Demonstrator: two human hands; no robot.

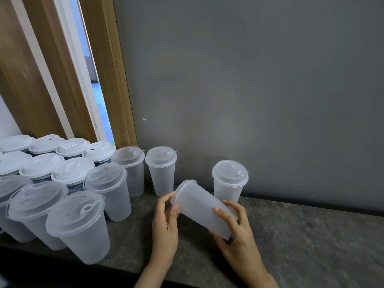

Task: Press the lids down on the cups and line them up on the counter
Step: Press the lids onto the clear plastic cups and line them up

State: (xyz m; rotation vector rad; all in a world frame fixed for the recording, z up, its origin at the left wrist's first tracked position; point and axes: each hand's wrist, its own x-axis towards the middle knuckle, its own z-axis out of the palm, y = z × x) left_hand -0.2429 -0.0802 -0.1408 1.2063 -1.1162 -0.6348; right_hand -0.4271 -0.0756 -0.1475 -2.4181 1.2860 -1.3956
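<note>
I hold a frosted translucent cup [200,210] tilted on its side above the counter [301,242], lid end pointing up and left. My right hand [236,235] grips the cup's lower body near its base. My left hand [166,223] pinches the lid's rim [182,189] with thumb and fingers. Just behind stands a lidded cup [229,181] by the wall. Two more lidded translucent cups [161,169] [129,169] stand upright to its left along the wall.
Several lidded cups [76,225] crowd the counter's left end in rows, some with white lids [72,170]. A grey wall [249,90] backs the counter. A wooden door frame [108,69] rises at left. The counter's front edge runs below my wrists.
</note>
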